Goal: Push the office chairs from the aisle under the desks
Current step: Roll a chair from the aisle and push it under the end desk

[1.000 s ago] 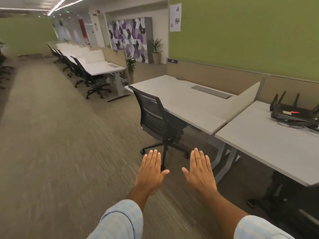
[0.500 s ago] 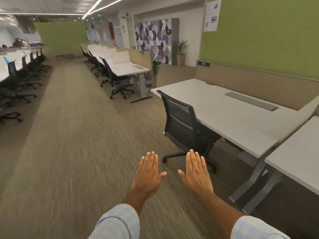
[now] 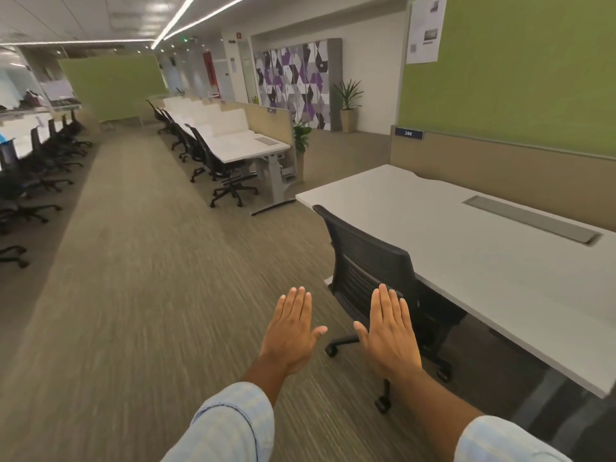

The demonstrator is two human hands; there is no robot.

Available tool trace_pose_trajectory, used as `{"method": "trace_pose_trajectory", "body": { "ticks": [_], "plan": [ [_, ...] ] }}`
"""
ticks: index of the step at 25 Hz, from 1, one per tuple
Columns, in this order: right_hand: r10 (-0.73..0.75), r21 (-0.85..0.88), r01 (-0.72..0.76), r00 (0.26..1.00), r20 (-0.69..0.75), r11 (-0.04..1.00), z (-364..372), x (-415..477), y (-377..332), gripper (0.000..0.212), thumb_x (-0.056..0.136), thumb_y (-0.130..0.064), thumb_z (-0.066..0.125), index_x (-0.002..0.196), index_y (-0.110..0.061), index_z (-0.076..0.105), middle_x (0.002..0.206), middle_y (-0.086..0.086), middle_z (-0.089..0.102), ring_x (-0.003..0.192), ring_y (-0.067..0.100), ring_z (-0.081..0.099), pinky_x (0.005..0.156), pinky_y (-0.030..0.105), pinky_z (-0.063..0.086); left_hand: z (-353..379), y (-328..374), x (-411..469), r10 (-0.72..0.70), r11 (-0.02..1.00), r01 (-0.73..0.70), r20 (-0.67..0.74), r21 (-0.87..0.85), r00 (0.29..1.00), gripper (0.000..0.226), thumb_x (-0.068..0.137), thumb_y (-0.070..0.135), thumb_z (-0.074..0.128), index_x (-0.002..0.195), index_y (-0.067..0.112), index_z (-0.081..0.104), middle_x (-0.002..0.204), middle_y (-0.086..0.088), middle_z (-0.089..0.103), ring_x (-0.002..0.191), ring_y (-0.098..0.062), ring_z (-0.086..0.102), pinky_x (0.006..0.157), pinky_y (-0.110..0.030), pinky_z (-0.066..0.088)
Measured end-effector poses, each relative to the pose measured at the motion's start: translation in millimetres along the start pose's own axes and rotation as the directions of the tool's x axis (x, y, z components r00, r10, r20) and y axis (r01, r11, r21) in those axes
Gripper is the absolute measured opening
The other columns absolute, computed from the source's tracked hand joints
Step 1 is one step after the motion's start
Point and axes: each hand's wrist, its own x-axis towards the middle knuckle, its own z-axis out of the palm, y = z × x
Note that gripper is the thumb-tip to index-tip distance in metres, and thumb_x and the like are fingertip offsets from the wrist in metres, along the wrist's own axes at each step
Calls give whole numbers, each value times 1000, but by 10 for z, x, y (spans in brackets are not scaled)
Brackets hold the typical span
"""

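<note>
A black mesh-backed office chair (image 3: 366,261) stands at the near white desk (image 3: 466,241), its seat tucked under the desktop and its back at the desk's edge. My left hand (image 3: 291,331) and my right hand (image 3: 390,331) are both held flat, palms down, fingers together, in front of me. Neither touches the chair; my right hand overlaps its lower back in the view. Further down the aisle, a second black chair (image 3: 223,168) sits at another white desk (image 3: 246,148), with several more chairs behind it.
A wide carpeted aisle (image 3: 133,261) runs ahead. A row of black chairs (image 3: 30,181) lines the left side. A beige partition (image 3: 500,168) and a green wall back the near desk. Potted plants (image 3: 348,101) stand at the far right.
The view has swung left and moved forward along the aisle; the near chair now sits closer and to the right. Both hands stay flat and held out, holding nothing.
</note>
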Motion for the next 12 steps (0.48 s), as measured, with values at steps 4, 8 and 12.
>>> {"method": "trace_pose_trajectory", "body": {
  "ticks": [4,8,12],
  "plan": [
    [26,-54,-27,999,-26,998,56,644,49,83,108,-63,9,164,-6,-15,172,17,-23,157,31,-26,122,44,-24,-52,-222,675,37,999,-37,0,11,999,83,108,62,17,165,5,-5,175,-17,-8,161,-28,-15,130,-46,-6],
    [66,-75,-70,996,-55,995,147,1183,81,80,110,-60,7,165,-5,-10,173,18,-18,158,31,-23,127,47,-17,15,-427,1348,112,994,-112,-20,19,993,80,110,58,18,165,5,-3,175,-17,-6,161,-28,-12,131,-46,-4],
    [122,-115,-132,988,-89,985,264,1713,161,74,111,-53,5,165,-3,-4,174,19,-12,159,32,-18,128,47,-10,96,-599,2217,226,974,-226,-47,5,973,78,110,56,18,165,3,2,175,-20,0,162,-31,-7,132,-48,0]
  ]
}}
